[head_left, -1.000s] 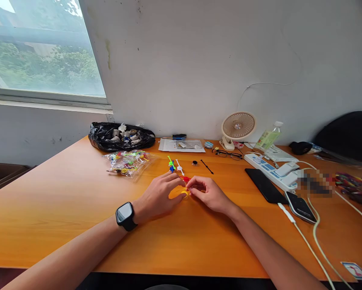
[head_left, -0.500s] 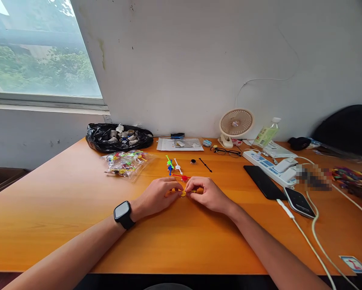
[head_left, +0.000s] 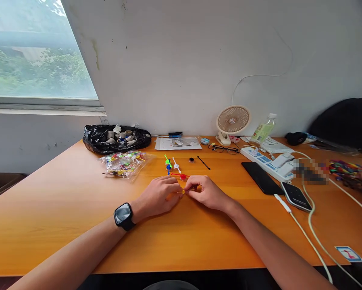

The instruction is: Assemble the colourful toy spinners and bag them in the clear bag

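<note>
Small yellow piece, mostly hidden and too small to identify, lay on the orange table between the fingertips of the left hand and right hand, both pinched closed on it. Red piece just beyond; bag of coloured pieces farther left. No writing was legible.

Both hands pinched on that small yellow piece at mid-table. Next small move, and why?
Probably lift it slightly. The left hand and right hand meet fingertip to fingertip on the small yellow plastic piece, low against the orange wooden table, where knuckles hide it. The red plastic piece lies apart just beyond.
</note>
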The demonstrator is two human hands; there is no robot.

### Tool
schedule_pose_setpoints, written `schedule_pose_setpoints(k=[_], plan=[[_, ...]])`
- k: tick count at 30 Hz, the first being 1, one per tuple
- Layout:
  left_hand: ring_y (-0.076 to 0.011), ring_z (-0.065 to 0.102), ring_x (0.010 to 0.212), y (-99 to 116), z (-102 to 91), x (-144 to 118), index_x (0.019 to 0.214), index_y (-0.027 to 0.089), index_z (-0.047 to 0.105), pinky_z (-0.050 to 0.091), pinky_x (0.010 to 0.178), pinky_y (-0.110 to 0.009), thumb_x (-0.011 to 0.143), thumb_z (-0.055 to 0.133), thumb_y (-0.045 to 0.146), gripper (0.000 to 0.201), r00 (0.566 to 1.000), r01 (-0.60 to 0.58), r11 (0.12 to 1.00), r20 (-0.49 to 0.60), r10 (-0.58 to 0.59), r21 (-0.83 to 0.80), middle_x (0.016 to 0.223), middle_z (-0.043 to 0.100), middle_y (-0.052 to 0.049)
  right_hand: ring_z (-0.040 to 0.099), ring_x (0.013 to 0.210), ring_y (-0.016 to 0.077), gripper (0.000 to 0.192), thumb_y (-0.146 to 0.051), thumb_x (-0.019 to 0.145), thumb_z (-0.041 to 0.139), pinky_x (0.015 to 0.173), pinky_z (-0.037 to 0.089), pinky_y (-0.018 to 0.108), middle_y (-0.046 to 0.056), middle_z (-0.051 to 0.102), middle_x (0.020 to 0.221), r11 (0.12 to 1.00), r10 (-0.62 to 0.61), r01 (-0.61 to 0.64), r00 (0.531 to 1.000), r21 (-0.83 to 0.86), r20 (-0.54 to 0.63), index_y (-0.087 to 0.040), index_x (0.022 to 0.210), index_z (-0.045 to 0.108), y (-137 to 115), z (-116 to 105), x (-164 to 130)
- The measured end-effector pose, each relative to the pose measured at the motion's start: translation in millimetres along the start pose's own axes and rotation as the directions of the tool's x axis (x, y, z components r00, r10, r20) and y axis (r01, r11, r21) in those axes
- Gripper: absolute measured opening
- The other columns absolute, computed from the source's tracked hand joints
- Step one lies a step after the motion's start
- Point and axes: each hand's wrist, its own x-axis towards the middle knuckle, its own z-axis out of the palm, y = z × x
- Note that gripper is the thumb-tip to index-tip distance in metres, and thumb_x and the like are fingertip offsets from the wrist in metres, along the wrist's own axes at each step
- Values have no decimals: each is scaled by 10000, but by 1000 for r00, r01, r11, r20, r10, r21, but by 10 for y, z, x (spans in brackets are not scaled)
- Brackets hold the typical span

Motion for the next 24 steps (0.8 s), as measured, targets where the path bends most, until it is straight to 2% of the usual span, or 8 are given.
schedule_pose_setpoints(k=[8, 12, 17, 21, 24], plan=[[-213, 632, 862, 10, 3, -1, 1014, 241, 717, 470, 756, -336, 998, 588, 225, 131, 998, -56, 988, 29, 53, 144, 911, 718, -45, 595, 718, 159, 155, -88, 827, 631, 665, 438, 280, 18, 683, 806, 997, -44, 43, 999, -59, -8, -205, 763, 711, -24, 10, -8], [-219, 614, 858, 16, 46, -9, 979, 229, 698, 447, 753, -351, 1006, 556, 211, 146, 996, -90, 974, 26, 86, 209, 882, 701, -54, 619, 745, 173, 178, -65, 814, 624, 697, 453, 292, 25, 696, 809, 994, -66, 65, 998, -83, -12, -205, 746, 710, -23, 32, -14], [-218, 602, 839, 38, 69, 17, 934, 225, 684, 458, 742, -350, 971, 569, 180, 129, 996, -79, 979, 53, 71, 185, 872, 696, -50, 631, 754, 176, 200, -39, 795, 610, 684, 456, 288, 28, 711, 808, 995, -55, 56, 998, -88, 9, -200, 734, 714, 2, 51, -23], [-223, 628, 895, 36, 44, 25, 961, 235, 702, 502, 812, -360, 971, 617, 255, 88, 999, -41, 996, -14, 42, 84, 963, 724, -60, 624, 747, 172, 77, -193, 866, 694, 664, 464, 284, 32, 740, 866, 996, -26, 26, 1000, -89, -5, -219, 862, 767, -10, -19, -29], [-230, 633, 937, 19, 20, 15, 1040, 232, 704, 515, 850, -377, 985, 610, 266, 114, 994, 10, 1000, -106, -9, 11, 1037, 731, -75, 628, 734, 172, 178, -369, 943, 682, 635, 463, 283, 48, 770, 937, 995, 11, -23, 993, -95, -120, -229, 985, 783, -17, -107, -20]])
